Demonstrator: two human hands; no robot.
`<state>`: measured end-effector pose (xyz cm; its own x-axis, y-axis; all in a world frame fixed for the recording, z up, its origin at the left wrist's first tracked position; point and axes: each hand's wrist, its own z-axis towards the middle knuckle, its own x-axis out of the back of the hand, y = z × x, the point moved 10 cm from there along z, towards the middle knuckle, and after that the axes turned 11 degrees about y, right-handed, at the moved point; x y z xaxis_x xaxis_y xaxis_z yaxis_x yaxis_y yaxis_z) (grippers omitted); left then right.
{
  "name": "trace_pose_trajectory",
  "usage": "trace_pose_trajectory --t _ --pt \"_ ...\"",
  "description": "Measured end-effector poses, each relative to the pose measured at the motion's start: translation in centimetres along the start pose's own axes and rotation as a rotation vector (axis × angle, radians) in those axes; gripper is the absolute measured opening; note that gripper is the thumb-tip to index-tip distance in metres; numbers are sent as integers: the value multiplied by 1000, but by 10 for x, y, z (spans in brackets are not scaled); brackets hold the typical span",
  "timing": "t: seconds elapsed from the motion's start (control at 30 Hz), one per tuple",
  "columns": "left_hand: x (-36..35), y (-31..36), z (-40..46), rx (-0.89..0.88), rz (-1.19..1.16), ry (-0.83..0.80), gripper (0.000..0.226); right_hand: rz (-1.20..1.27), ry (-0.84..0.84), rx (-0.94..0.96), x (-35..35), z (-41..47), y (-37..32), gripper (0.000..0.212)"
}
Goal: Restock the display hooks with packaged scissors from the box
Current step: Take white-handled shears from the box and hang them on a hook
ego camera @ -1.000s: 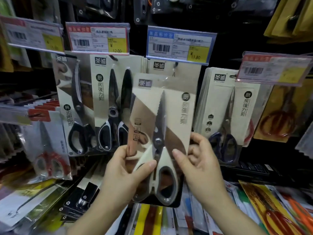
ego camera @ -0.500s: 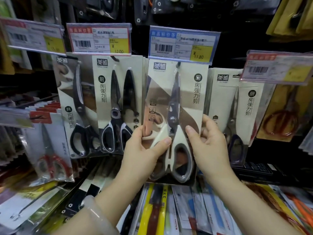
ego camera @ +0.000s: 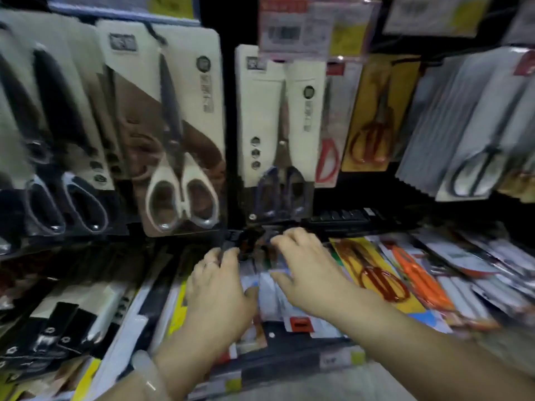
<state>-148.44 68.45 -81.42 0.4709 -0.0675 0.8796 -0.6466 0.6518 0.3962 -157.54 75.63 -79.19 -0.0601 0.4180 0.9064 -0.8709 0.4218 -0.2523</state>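
Note:
The pack of white-handled scissors (ego camera: 173,140) hangs on a display hook at centre left, and no hand is on it. Both hands are low, over the flat-lying packs below the hooks. My left hand (ego camera: 217,290) reaches forward, its fingertips at a dark pack (ego camera: 249,241) at the back of the pile. My right hand (ego camera: 307,273) lies beside it, fingers bent over the same dark pack and thumb spread apart. The view is blurred, so I cannot make out a firm grip.
Other hanging packs: black-handled scissors (ego camera: 58,140) at left, blue-handled scissors (ego camera: 278,125) at centre, red scissors on a yellow card (ego camera: 373,117) at right. Below lie orange scissors (ego camera: 417,273) and several other packs. A price tag (ego camera: 304,27) juts out above.
Both hands have let go of the white-handled scissors pack, which now hangs on its hook. They have dropped to the pile of packs below. The view has swung down and right.

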Motion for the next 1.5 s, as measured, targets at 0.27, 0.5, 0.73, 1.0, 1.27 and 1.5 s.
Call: trace_pose_trajectory --t 0.27,0.5,0.73,1.0,1.27,1.5 --pt "-117 184 -70 -492 235 -312 69 -220 -177 -363 20 -137 190 42" --pt "-196 376 -175 -882 186 -390 59 -387 -209 -700 97 -293 360 38" --pt "-259 483 -265 -1041 169 -521 66 -527 -252 -970 151 -438 482 43" --pt "-302 506 -315 -1064 184 -666 54 -841 -359 -1095 196 -519 555 43" --pt "-314 504 -323 -982 100 -792 58 -955 -325 -1040 202 -518 563 38" --pt "-316 500 -337 -917 -17 -927 57 -932 -314 -985 199 -508 556 41"
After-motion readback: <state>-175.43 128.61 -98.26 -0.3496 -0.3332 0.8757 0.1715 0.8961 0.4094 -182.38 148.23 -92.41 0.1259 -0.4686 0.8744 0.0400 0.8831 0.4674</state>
